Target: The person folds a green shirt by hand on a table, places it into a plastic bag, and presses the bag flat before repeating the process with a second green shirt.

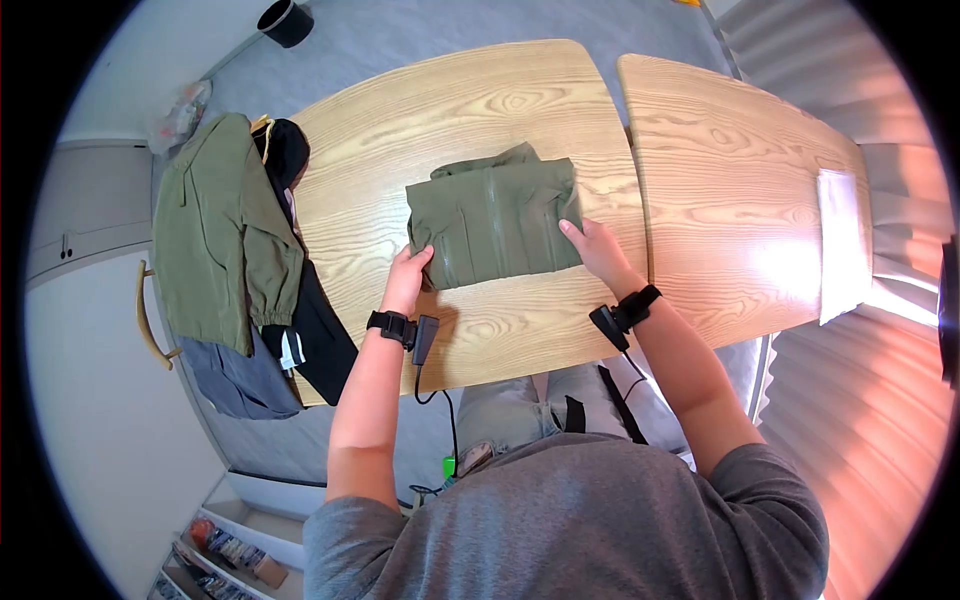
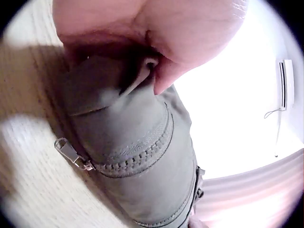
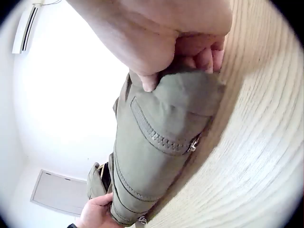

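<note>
A folded olive-green jacket (image 1: 495, 225) lies on the wooden table in front of the person, with a zipper running down its middle. At its near left corner the left hand (image 1: 408, 272) grips the cloth, thumb on top and fingers underneath. The right hand (image 1: 598, 252) holds the right side the same way, its thumb pressed on the fabric. In the left wrist view a toothed zipper (image 2: 137, 161) with a metal pull (image 2: 68, 151) crosses the folded edge. Curled fingers (image 3: 205, 59) show beneath the cloth in the right wrist view.
Another olive jacket (image 1: 205, 230) and dark garments (image 1: 325, 340) hang over the table's left edge, with a wooden hanger (image 1: 150, 315) sticking out. A second table (image 1: 740, 180) stands to the right, bearing a white flat item (image 1: 840, 245). A black bin (image 1: 286, 24) is on the floor beyond.
</note>
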`<action>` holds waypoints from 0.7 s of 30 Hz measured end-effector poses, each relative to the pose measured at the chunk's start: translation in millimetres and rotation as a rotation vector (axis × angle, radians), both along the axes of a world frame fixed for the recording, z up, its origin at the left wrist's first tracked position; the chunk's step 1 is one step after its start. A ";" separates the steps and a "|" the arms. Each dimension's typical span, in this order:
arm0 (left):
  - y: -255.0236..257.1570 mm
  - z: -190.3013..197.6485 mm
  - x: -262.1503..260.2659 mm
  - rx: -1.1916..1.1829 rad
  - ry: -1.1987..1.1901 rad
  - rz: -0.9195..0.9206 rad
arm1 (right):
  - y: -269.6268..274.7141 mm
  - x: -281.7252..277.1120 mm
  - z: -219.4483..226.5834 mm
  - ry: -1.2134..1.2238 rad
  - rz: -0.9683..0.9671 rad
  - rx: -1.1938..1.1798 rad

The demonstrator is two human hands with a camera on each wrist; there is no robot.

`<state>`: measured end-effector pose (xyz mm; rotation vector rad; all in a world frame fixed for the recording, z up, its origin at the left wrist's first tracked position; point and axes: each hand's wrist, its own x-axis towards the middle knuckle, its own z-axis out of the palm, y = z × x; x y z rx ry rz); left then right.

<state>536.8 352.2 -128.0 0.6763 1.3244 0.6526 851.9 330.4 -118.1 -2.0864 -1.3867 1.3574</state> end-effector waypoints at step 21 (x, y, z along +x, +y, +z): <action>15.9 9.0 57.3 0.969 1.220 -0.817 | 33.3 -68.0 -4.6 -0.640 0.473 0.642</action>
